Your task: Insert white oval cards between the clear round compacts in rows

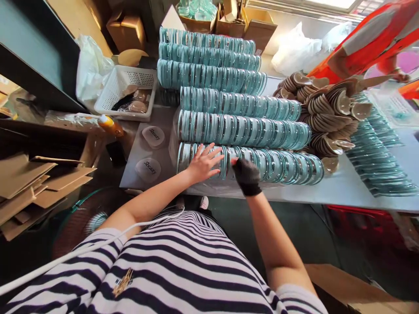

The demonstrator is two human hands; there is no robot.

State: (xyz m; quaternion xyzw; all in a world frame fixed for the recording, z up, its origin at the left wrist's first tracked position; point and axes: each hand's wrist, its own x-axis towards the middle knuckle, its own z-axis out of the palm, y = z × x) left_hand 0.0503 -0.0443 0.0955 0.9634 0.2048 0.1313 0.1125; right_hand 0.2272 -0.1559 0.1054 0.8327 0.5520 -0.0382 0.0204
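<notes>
Several long rows of round, shiny discs with teal rims lie packed on edge across the table. My left hand (205, 164), bare and with its fingers spread, rests flat on the left part of the nearest row of discs (281, 165). Against the middle of that same row is my right hand (247, 174), in a black fingerless-looking glove. Its fingers are curled in, with the thumb tip showing at the discs; whatever is between them is hidden. Two pale rounded pieces (148, 169) printed "Sbeauty" lie on the table to the left.
Stacked brown curved pieces (327, 109) sit at the rows' right end, with slanted teal-edged stacks (379, 157) beyond. A white basket (100, 102) holds brown pieces at left. A person in orange (363, 43) is at upper right. Flattened cardboard (39, 183) lies at left.
</notes>
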